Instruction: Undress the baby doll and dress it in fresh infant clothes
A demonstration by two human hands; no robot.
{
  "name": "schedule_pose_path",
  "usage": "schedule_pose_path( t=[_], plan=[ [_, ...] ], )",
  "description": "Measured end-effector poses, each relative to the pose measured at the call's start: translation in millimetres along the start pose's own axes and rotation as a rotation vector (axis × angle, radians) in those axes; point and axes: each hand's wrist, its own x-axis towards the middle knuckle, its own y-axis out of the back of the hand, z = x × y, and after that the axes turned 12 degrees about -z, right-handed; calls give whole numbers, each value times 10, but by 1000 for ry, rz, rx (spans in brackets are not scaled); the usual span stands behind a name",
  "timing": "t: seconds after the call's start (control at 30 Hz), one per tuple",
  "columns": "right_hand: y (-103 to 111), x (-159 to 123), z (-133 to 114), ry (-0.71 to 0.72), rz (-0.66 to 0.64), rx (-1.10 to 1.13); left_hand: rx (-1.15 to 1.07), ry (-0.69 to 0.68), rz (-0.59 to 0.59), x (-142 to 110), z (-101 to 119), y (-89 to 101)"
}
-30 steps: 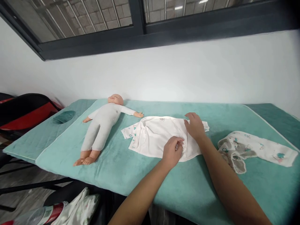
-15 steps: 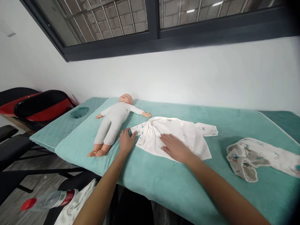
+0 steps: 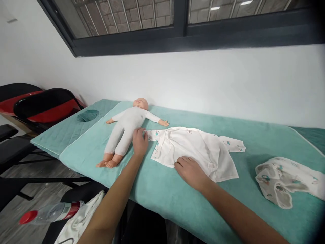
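A white baby shirt (image 3: 195, 142) with printed sleeves lies spread on the green padded bed. My left hand (image 3: 140, 142) is closed on the cuff of its left-hand sleeve, beside the baby doll's leg. At the shirt's near edge, my right hand (image 3: 190, 172) has its fingers curled on the hem; the thumb is mostly hidden. The baby doll (image 3: 127, 123), in a pale bodysuit, lies on its back to the left with arms spread. One of its hands rests just above the sleeve. Off to the right is a crumpled printed baby garment (image 3: 281, 178).
The green bed (image 3: 162, 195) runs along a white wall under a dark-framed window (image 3: 182, 34). A face hole (image 3: 87, 116) is at its left end. Black and red chairs (image 3: 48, 105) stand at left. Below lie a red-capped bottle (image 3: 53, 212) and a white cloth (image 3: 81, 217).
My left hand has drawn the sleeve out straighter, moving it slightly up. My right hand has gone from lying flat on the shirt to curled fingers at its hem. The view has shifted a little.
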Motion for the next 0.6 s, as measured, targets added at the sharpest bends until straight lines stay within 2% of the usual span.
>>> schedule_pose_path(
  t=[0.07,0.17,0.27,0.37,0.43,0.53,0.6],
  plan=[
    [-8,-7,28,54,24,52,70,-39,-99,-163,118,19],
    [7,-15,68,104,46,187,112,-39,-332,-478,296,71],
    [26,-5,91,130,8,322,184,-101,-410,-754,403,131],
    [44,2,111,117,-7,481,150,-162,-410,-901,411,171],
    [50,-2,137,61,48,539,37,-143,-352,-938,385,189],
    [19,2,220,-59,134,462,-141,-71,-232,-956,354,221],
    [-29,16,295,-145,120,359,-214,-23,-200,-957,353,242]
  ],
)
